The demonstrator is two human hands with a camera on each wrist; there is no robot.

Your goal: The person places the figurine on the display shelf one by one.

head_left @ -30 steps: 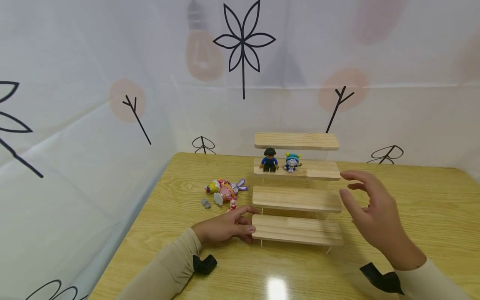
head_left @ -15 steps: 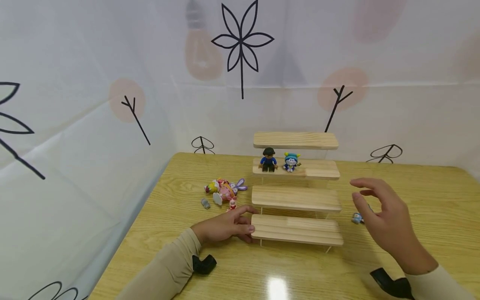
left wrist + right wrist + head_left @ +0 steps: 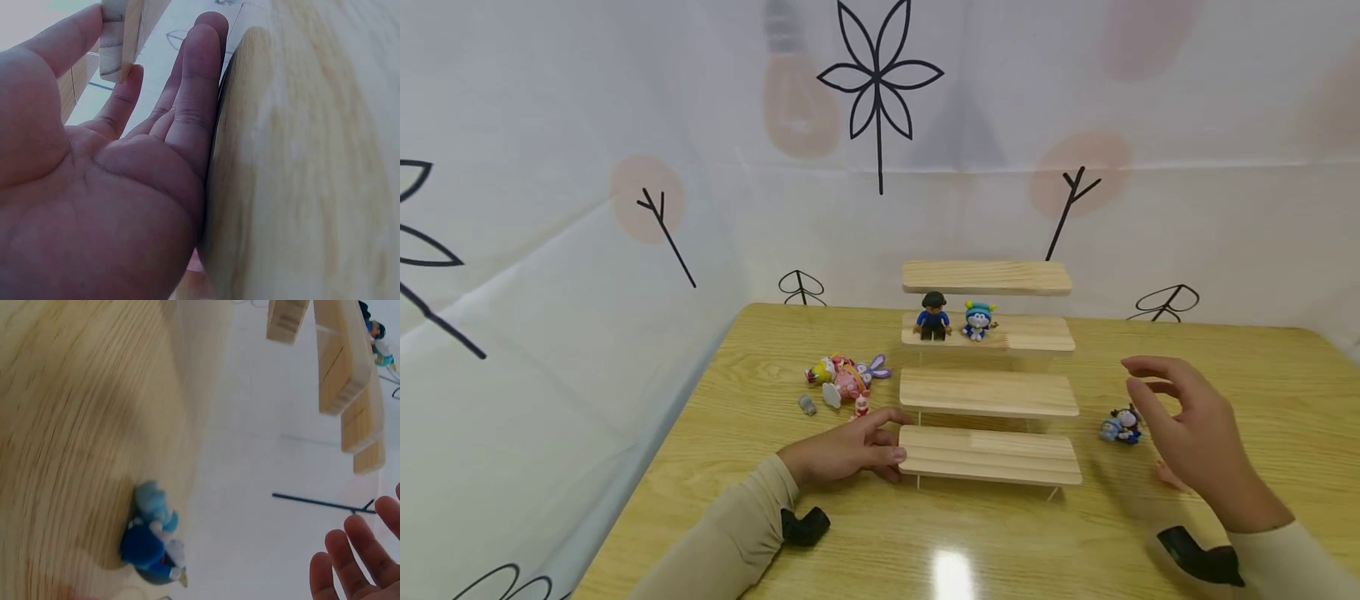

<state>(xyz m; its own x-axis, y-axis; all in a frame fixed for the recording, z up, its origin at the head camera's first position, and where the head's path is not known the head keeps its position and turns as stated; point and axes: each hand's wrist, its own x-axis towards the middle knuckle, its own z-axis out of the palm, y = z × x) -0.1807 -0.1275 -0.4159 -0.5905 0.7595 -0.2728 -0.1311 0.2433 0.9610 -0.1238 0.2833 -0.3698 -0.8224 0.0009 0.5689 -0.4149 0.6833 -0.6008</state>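
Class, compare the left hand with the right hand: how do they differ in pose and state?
The left hand grips one end of the bottom shelf, while the right hand holds nothing.
The left hand is low, close to the table; the right hand is raised above it.
The left hand touches the stand, while the right hand is apart from it.
Both are bare and come out of beige sleeves.

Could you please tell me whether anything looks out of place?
Mildly: left of the wooden stand, a purple-eared toy lies tipped over, while the black-capped figure and blue-hatted figure are upright on a shelf.
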